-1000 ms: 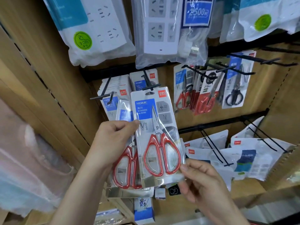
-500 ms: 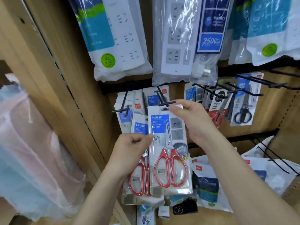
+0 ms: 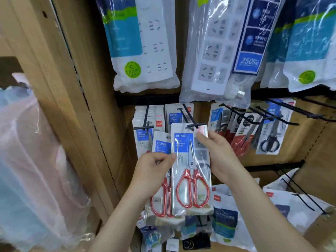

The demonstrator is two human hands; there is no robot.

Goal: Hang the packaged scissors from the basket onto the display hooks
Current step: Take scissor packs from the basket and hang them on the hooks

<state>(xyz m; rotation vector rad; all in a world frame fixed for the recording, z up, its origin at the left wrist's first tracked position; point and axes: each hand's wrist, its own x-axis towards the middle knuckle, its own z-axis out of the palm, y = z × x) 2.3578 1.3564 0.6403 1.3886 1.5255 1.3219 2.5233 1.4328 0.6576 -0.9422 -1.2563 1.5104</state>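
Fingers (image 3: 202, 138) of right hand (image 3: 222, 158) pinching right edge of front scissors pack (image 3: 189, 179), index stretched upward, pack top at hook (image 3: 196, 125), left hand (image 3: 154, 176) curled round second pack (image 3: 161, 145) just behind.

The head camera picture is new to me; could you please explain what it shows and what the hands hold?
There is no machine: a person wears a camera on the head, so this one view looks forward and down at their own hands before a shop display wall. The right hand holds the upper right edge of the front scissors pack, whose top sits at the tip of a black display hook. The left hand grips a second scissors pack, partly behind the first. Bagged power strips hang above; other scissors packs hang on hooks to the right.
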